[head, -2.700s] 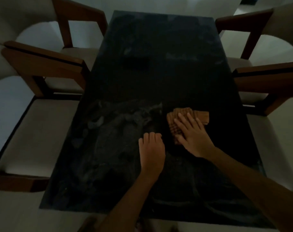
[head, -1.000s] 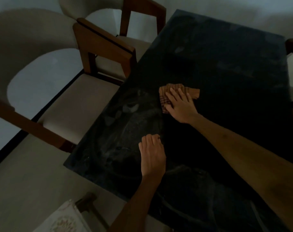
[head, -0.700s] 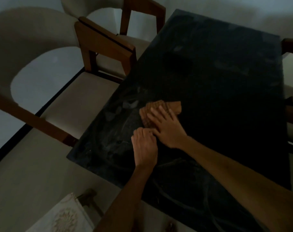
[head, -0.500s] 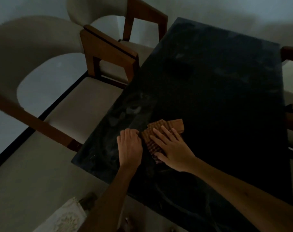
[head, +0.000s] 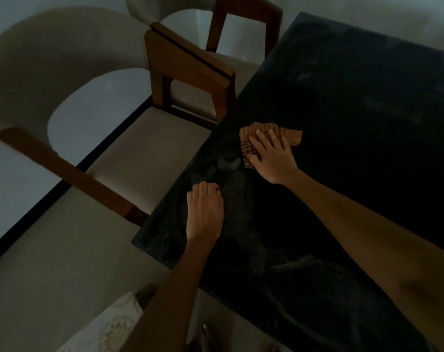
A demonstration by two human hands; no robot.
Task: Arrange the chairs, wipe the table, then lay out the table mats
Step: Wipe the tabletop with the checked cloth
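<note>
A dark glossy table (head: pixel 355 102) fills the right of the head view, with faint wipe streaks near its left edge. My right hand (head: pixel 273 154) lies flat with straight fingers on a folded orange checked cloth (head: pixel 246 146), pressing it onto the tabletop. Closer to the table's near-left corner, my left hand (head: pixel 204 212) rests palm down on the surface with its fingers bent at the tips and holds nothing. Two wooden chairs with pale cushions stand along the table's left side, the near chair (head: pixel 150 148) and the far chair (head: pixel 231 59).
A pale patterned fabric (head: pixel 106 326) shows at the bottom left below my left forearm. Light floor with a dark line (head: pixel 38 207) runs under the near chair. My bare feet (head: pixel 208 339) show at the bottom edge.
My right hand has slid the cloth away from me, up and to the right along the table's left side. My left hand has stayed on the table near the corner.
</note>
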